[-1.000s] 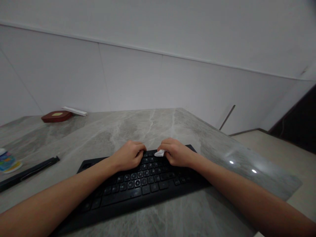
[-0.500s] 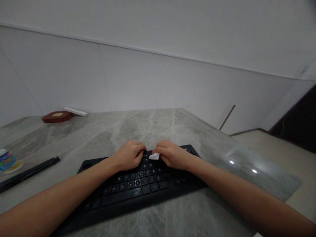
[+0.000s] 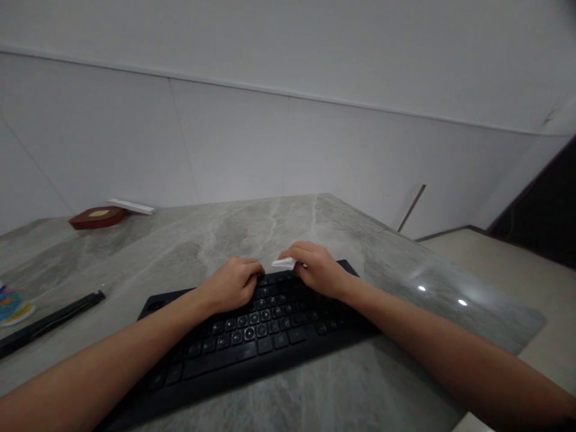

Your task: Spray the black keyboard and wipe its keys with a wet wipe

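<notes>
A black keyboard (image 3: 220, 358) lies slightly slanted on the marble-patterned table, its keys facing up. My left hand (image 3: 234, 282) is closed on the keyboard's far edge, thumb on the key side and fingers curled over the rim. Pinched in my right hand (image 3: 317, 268) is a small folded white wipe (image 3: 283, 263), just above the far edge of the keyboard. My forearms cover parts of the keyboard at both sides.
A dark red box (image 3: 98, 218) and a white flat strip (image 3: 131, 207) lie at the back left by the wall. On the left are a long black bar (image 3: 51, 322) and a colourful container (image 3: 13, 306), cut off by the frame. The grey table (image 3: 252, 231) ends at the right above the floor.
My right hand has lifted the white wipe off the keys, up and away toward the far edge. My left hand keeps its hold on the keyboard. The view has shifted slightly.
</notes>
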Demonstrator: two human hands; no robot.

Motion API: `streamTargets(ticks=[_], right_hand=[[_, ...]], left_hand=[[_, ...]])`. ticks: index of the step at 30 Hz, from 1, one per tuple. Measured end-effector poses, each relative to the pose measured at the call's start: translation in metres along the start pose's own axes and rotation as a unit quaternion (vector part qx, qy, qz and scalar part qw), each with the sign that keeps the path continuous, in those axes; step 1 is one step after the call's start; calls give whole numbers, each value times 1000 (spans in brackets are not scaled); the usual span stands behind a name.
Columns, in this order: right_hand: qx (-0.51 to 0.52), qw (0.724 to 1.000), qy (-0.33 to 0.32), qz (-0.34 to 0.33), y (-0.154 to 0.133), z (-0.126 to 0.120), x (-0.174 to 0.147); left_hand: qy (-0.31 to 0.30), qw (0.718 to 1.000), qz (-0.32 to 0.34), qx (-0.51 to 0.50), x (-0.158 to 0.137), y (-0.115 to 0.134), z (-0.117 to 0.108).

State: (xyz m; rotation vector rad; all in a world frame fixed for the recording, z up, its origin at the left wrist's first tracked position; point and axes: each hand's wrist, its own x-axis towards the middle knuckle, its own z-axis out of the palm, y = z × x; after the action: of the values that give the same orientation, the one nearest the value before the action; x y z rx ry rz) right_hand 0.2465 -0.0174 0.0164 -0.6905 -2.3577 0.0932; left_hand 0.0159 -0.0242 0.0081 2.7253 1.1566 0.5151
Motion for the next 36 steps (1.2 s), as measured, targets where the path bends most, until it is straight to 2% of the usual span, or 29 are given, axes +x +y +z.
streamTargets(ticks=[4,8,15,27,33,36], right_hand=[[-16,995,-100,6,1,2,0],[-35,992,-123,6,4,6,1],[-12,995,-91,24,4,10,1],[57,993,-96,-27,-2,5,0],[20,996,-90,21,-2,7,1],[29,995,-96,7,-1,7,1]], left_hand=[[0,1000,2,-1,-1,1,0],[0,1000,0,-3,-1,2,-1],[3,1000,-2,-8,-1,1,-1],[-4,1000,-3,-2,-2,1,-1],[2,1000,2,-10,-2,1,-1],[-1,1000,0,-9,-2,1,0]])
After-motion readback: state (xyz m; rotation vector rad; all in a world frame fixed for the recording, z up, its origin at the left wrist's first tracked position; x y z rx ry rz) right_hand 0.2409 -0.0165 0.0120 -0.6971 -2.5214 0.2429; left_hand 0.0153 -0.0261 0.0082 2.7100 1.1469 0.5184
